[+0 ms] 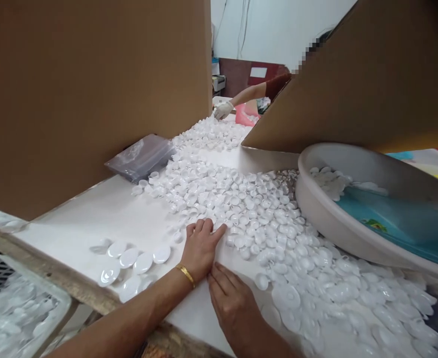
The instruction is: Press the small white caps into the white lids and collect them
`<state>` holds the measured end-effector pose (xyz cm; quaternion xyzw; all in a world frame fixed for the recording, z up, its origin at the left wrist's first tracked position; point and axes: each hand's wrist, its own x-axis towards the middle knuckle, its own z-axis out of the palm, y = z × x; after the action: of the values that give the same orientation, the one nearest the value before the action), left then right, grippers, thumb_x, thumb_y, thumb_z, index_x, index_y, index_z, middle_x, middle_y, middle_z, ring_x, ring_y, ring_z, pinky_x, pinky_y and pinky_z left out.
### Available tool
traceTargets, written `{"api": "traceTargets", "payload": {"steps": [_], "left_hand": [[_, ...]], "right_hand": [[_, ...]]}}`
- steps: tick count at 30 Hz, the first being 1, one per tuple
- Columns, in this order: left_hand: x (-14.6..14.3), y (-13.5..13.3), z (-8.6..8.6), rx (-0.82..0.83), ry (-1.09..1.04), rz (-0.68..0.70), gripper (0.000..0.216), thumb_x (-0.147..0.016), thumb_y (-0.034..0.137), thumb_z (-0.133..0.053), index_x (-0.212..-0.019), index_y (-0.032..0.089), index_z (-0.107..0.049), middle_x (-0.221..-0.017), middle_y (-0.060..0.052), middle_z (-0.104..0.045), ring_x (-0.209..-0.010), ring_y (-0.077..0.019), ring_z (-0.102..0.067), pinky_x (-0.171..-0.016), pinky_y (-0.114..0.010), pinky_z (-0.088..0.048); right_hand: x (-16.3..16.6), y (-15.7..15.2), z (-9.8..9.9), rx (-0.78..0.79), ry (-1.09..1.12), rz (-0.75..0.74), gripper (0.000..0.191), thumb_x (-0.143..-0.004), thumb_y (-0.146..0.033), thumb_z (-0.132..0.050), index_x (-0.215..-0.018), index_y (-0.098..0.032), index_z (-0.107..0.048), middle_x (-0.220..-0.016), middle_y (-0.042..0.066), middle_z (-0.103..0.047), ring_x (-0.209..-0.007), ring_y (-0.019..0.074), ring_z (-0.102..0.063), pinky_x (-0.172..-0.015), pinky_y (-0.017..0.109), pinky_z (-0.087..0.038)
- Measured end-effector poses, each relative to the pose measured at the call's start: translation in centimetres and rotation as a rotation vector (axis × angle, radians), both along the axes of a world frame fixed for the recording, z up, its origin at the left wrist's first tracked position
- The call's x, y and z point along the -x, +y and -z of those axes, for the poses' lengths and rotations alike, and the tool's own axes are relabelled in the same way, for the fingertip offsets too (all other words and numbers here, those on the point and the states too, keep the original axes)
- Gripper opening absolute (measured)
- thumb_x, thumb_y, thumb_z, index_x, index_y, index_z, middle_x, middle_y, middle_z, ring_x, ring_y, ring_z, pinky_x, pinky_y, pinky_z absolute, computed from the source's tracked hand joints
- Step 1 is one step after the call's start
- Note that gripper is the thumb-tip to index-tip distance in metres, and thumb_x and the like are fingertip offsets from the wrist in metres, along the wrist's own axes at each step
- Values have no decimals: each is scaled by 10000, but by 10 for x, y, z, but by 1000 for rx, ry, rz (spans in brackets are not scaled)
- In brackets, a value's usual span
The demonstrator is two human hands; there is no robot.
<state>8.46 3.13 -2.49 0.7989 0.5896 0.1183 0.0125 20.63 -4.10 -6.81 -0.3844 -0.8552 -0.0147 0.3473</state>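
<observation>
At the far left, a crate (21, 308) of white parts sat below the front edge of the table (103, 219). A few flat lids (129, 258) lay loose just inside that edge. A careless sweep of the forearm could have knocked them into the crate or onto the floor.

The left hand (200, 248) lay palm down, fingers straight and pressed together, pinching nothing. Its fingertips touched the near rim of the heap of caps (248, 214). Pushed too hard, it could have sent caps rolling out across the bare table.

The right hand (233, 303) rested flat just behind it, fingers close together and stretched toward the left wrist, holding nothing that showed. It lay beside more white pieces spread at the lower right, and could have dragged them over the front edge.

Farther back, a co-worker's gloved hand (222, 109) was at the same heap, so a shove from either end could have upset the other's share.

At the right, the basin (315, 199) seemed to rest tilted against the heap. Drawing caps from under its rim could have let it slide.
</observation>
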Motion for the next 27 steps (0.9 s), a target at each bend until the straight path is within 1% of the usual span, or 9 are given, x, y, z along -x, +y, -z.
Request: {"api": "traceTargets", "payload": {"steps": [2,5,9,12,15,18,21,24,27], "left_hand": [[-1,1,0,-12,-18,-51,340,-842,185,-412,-1125,323,-541,-908,-62,-498,-883,-223,-417,-781,-397,-297],[-2,-2,-2,-38,-41,-122,344,-872,202,-357,-1142,307,-541,-908,-73,-513,-887,-223,-423,-786,-398,-301],[-1,-10,-3,-43,-43,-203,350,-895,297,-318,-1175,286,-528,-930,-82,-527,-911,-234,-429,-803,-412,-309],[4,-13,-2,-11,-54,-293,383,-891,377,-311,-1207,285,-508,-957,-88,-525,-924,-255,-432,-786,-426,-328],[14,-14,-3,47,-105,-302,409,-904,392,-249,-1186,285,-527,-947,-84,-536,-923,-253,-448,-786,-422,-349],[22,-13,-6,47,-134,-261,430,-913,378,-219,-1147,251,-556,-915,-82,-555,-896,-239,-466,-772,-390,-372],[23,-12,-9,-31,-44,-181,408,-905,365,-261,-1139,228,-566,-888,-87,-571,-873,-250,-480,-741,-387,-378],[23,-9,-10,-70,24,-154,403,-896,368,-283,-1142,223,-568,-871,-87,-589,-872,-265,-503,-740,-403,-378],[29,-2,-10,26,-62,-166,423,-899,370,-260,-1141,194,-560,-882,-79,-616,-886,-249,-535,-756,-382,-394]], "right_hand": [[2,2,1,-4,29,11,295,-834,-78,-411,-980,-130,-662,-997,93,-679,-971,211,-609,-825,324,-539],[2,3,-6,26,53,9,276,-824,-77,-432,-972,-121,-661,-997,98,-676,-961,199,-610,-845,310,-528],[-2,-1,-24,231,87,-43,295,-813,-86,-440,-1025,-127,-641,-1023,96,-663,-941,173,-606,-860,300,-514],[-8,-8,-34,392,94,-91,309,-806,-119,-473,-1074,-159,-621,-1111,82,-632,-998,177,-587,-887,316,-494],[-20,-10,-43,412,118,-101,314,-813,-143,-487,-1098,-195,-609,-1185,69,-593,-1039,180,-573,-895,329,-489],[-46,-2,-62,274,197,1,302,-839,-145,-463,-1101,-198,-605,-1195,70,-585,-1073,167,-557,-912,322,-481],[-87,11,-91,49,275,192,277,-843,-141,-473,-1079,-191,-608,-1158,69,-606,-1065,158,-562,-923,319,-474],[-134,19,-114,-227,247,459,300,-816,-139,-517,-1103,-190,-590,-1195,76,-580,-1099,192,-537,-960,371,-429],[-173,22,-119,-402,109,732,345,-800,-183,-548,-1145,-185,-561,-1213,87,-567,-1165,250,-476,-1000,456,-336]]}}
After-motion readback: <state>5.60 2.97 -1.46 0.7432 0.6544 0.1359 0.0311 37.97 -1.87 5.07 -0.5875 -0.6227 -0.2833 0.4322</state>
